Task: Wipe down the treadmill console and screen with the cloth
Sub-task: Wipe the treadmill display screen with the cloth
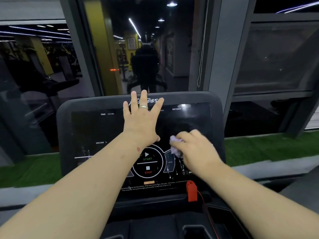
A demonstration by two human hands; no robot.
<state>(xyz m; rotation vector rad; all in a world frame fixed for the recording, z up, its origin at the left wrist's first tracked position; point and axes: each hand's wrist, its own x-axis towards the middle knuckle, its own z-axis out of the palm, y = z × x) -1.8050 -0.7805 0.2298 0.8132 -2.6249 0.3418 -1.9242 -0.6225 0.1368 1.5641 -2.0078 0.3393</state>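
Note:
The black treadmill console (65,128) fills the middle of the view, with its dark screen (96,128) switched off. My left hand (140,121) lies flat on the upper middle of the screen, fingers spread and straight, a ring on one finger. My right hand (193,149) grips a bunched pale lilac cloth (175,145) and presses it on the screen's lower right, just right of the round START/STOP button (147,163). White streaks mark the panel around the buttons.
A red safety key (191,191) with a thin red cord sits at the console's lower right. Black trays (195,228) lie below. Behind the console stand glass windows (143,45) with gym reflections, and a strip of green turf (267,149) runs along their base.

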